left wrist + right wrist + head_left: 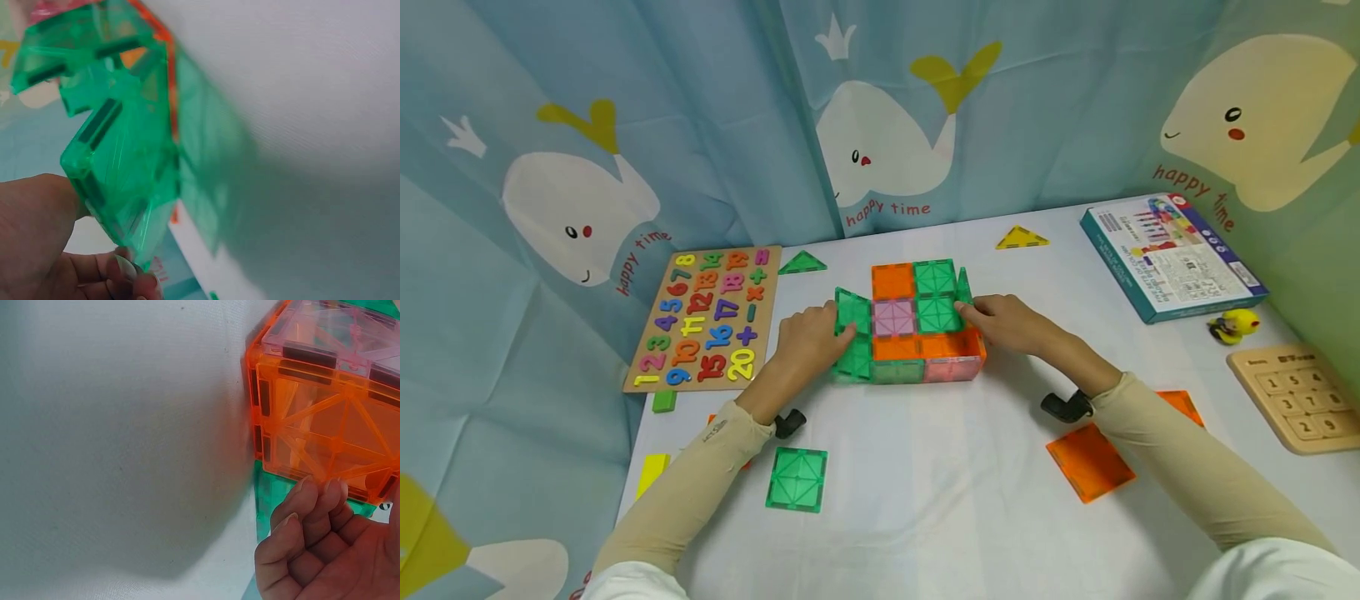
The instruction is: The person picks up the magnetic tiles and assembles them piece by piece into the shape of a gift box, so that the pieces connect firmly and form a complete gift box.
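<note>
A low box-like structure of translucent magnetic tiles (893, 318) stands at the middle of the table, in orange, green and pink. At its left side my left hand (808, 340) pinches a green magnetic tile (119, 150) by its edge; this tile leans outward from the structure. My right hand (1000, 321) grips the structure's right side, thumb by a small upright green tile (962, 286). In the right wrist view, curled fingers (315, 509) rest at the edge of an orange tile (337, 425) forming the side wall.
A wooden number board (700, 321) lies left, near a green triangle tile (803, 263). A yellow triangle tile (1021, 238) lies behind. Loose square tiles, one green (797, 479) and one orange (1090, 462), lie in front. A boxed set (1176, 254), small yellow toy (1234, 325) and wooden number tray (1296, 398) are right.
</note>
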A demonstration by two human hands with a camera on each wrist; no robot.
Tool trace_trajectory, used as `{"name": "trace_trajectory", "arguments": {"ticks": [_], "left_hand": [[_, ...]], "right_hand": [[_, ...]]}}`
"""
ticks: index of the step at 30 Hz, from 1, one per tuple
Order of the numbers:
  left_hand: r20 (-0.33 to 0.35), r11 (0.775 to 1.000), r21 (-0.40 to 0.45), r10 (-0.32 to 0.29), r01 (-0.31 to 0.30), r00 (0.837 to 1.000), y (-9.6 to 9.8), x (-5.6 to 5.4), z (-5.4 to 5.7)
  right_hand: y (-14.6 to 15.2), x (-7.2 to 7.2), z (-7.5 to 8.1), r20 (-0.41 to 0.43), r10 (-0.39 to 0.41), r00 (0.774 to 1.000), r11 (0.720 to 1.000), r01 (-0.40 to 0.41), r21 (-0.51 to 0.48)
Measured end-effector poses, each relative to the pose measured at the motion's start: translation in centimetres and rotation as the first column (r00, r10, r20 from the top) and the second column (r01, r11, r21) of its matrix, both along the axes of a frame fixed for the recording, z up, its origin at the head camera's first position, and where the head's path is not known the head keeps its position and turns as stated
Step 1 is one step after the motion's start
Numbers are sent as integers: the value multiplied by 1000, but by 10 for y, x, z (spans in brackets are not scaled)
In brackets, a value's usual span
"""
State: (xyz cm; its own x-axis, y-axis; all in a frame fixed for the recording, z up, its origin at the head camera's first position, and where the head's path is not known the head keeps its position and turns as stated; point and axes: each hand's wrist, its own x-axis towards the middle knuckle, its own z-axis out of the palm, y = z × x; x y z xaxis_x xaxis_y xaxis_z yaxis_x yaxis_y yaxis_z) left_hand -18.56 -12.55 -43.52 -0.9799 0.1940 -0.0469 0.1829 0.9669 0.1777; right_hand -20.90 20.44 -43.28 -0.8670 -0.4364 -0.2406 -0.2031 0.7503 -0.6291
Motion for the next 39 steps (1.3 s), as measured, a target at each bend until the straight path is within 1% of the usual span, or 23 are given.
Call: {"name": "trace_trajectory", "arguments": {"ticks": [4,7,10,12,15,17,19,23,28,33,35,37,39], "left_hand": [[-2,995,85,-44,44,999,8,0,9],[5,984,162,-73,71,997,14,0,13],[22,974,210,-96,89,995,19,2,16],[42,970,227,-100,88,994,21,3,17],[85,971,230,-94,72,992,21,5,18],[115,971,231,-90,62,989,22,5,18],[135,971,234,-92,59,987,22,6,17],[135,964,255,-106,69,985,24,5,18],[124,966,244,-117,84,985,25,2,21],[124,969,228,-128,97,984,22,-9,26],[116,969,221,-136,108,984,21,-15,29],[103,971,208,-144,121,984,22,-21,32],[88,973,183,-159,141,983,25,-26,35]], "right_hand": [[1,1,0,1,-9,1000,1000,9,0],[1,2,0,6,-21,1000,1000,21,-7],[1,2,0,-2,-34,999,999,34,-4],[2,1,0,-18,-51,999,999,51,7],[2,1,0,-34,-72,997,997,72,13],[3,-1,1,-22,-80,997,997,80,-3],[3,-3,1,-5,-68,998,997,68,-31],[7,-10,0,22,-47,999,995,49,-88],[15,-13,1,43,-64,997,988,69,-138],[25,-6,8,27,-58,998,988,61,-139],[29,-1,13,27,-37,999,990,41,-136],[31,4,19,51,-10,999,993,16,-114],[31,12,28,105,35,994,995,-25,-95]]}}
